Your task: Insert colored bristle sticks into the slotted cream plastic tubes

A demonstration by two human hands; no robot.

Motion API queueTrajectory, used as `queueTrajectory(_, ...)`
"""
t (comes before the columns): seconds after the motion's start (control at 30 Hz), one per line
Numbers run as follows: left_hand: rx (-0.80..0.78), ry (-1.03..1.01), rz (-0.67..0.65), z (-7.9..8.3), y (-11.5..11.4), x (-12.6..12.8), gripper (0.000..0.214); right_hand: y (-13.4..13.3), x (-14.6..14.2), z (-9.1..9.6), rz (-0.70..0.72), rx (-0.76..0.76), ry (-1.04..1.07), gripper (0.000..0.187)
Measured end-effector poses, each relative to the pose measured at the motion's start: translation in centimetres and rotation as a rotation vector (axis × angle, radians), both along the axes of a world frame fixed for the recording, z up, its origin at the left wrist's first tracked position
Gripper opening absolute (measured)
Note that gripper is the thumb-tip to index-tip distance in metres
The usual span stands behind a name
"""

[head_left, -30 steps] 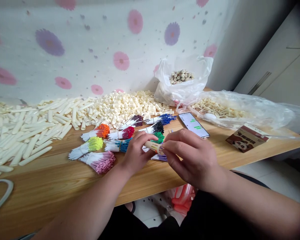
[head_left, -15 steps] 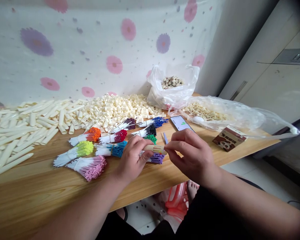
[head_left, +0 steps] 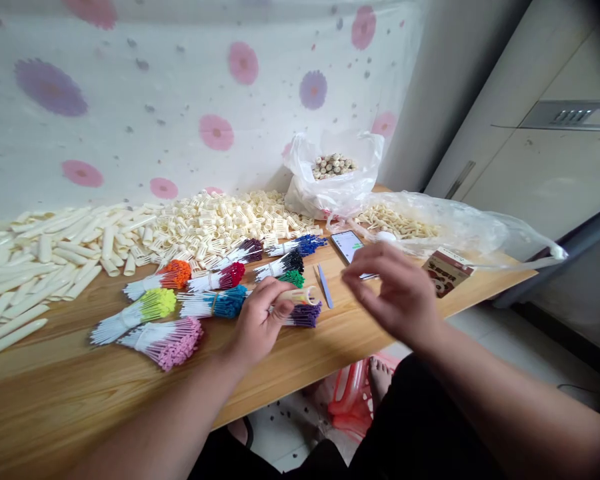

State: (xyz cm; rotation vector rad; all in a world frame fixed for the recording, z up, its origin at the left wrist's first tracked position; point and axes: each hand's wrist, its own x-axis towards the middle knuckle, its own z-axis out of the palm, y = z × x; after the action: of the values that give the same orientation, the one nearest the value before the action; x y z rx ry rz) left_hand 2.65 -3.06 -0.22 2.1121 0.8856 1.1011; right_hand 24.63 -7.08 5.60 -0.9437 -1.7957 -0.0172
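Observation:
My left hand [head_left: 264, 313] is closed round a cream plastic pen barrel [head_left: 300, 296]. The barrel lies level, its open end facing right; a bit of yellow shows inside. Apart from it, my right hand [head_left: 393, 287] hovers to the right over the table, fingers bent and smeared by motion; whether they pinch something small is unclear. Under and around my left hand lie bundles of white pen refills with coloured tips: purple [head_left: 306, 315], blue [head_left: 229, 301], green [head_left: 293, 279] and pink [head_left: 173, 340] among them. Tweezers [head_left: 325, 287] lie between my hands.
Long cream pen tubes [head_left: 75, 253] and a heap of short slotted pieces [head_left: 220, 223] line the back. A white plastic bag [head_left: 305, 193] holds finished-looking barrels. Right of it are a clear bag [head_left: 470, 220] of small cream parts, a phone [head_left: 347, 245] and a small box [head_left: 447, 272].
My right hand has come away from the barrel's end and moved right. The barrel stays in my left hand, its open end now exposed. The view has shifted slightly right.

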Motion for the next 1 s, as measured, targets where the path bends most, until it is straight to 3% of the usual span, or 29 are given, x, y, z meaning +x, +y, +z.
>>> queueTrajectory(0.03, -0.018, -0.021, -0.002, 0.0, 0.1, 0.0, 0.05, 0.6, 1.6, 0.0, -0.061, -0.049, 0.021, 0.006)
queueTrajectory(0.13, -0.079, -0.066, 0.008, 0.1, 0.3, -0.2, 0.048, 2.2, 6.5, -0.8, -0.289, -0.436, -0.141, 0.012)
queueTrajectory(0.2, -0.107, -0.078, 0.016, 0.2, 0.4, -0.2, 0.048, 2.7, 8.8, -2.0, -0.33, -0.651, -0.351, 0.013)
queueTrajectory(0.27, -0.128, -0.078, 0.018, 0.3, 0.4, -0.1, 0.049, 2.8, 9.8, -3.1, -0.335, -0.749, -0.509, 0.016)
queueTrajectory(0.47, -0.154, -0.061, 0.022, 0.5, 0.4, 0.2, 0.052, 2.6, 9.6, -4.7, -0.433, -0.781, -0.711, 0.021)
queueTrajectory(1.0, -0.176, -0.047, 0.017, 0.2, 0.5, 0.0, 0.049, 2.6, 9.4, -4.5, -0.399, -0.826, -0.755, 0.019)
